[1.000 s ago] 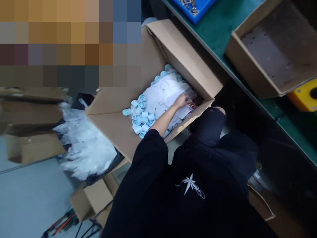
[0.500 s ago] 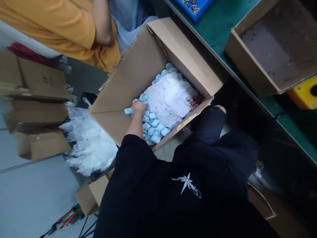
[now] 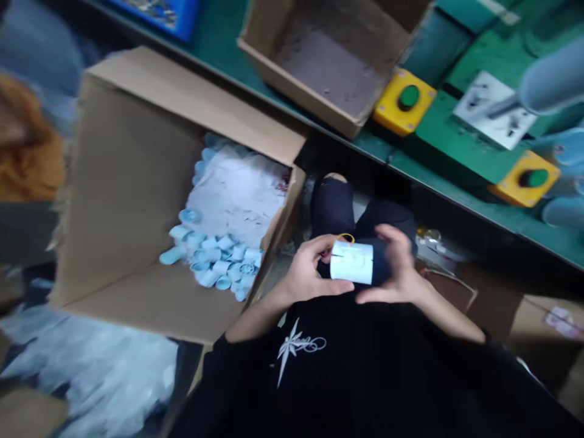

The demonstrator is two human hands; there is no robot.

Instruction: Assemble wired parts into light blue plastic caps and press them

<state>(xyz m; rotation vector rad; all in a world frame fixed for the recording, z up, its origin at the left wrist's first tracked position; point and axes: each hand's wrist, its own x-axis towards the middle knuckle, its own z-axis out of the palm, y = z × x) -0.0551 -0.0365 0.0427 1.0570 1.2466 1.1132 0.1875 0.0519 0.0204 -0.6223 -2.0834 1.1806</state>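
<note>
Both my hands hold a pale blue-white cylindrical part (image 3: 351, 262) in front of my lap, over my black trousers. My left hand (image 3: 308, 272) grips its left end with fingers curled round it. My right hand (image 3: 398, 269) cups its right end with the fingers bent. A thin yellow and red wire loop (image 3: 343, 238) shows just above the part. To the left stands an open cardboard box (image 3: 132, 164) with several of the same pale blue parts (image 3: 214, 263) heaped beside a white sheet (image 3: 237, 194).
A green workbench (image 3: 460, 140) runs across the top with an open cardboard tray (image 3: 335, 61), two yellow push-button boxes (image 3: 404, 101), a grey fixture (image 3: 495, 109) and a blue bin (image 3: 159, 12). Clear plastic bags (image 3: 77, 371) lie lower left. A person in orange (image 3: 25, 146) is at the left edge.
My left hand left the open box with one pale blue part and came to my lap. My right hand came into view and joined it. The view swung right toward the bench.
</note>
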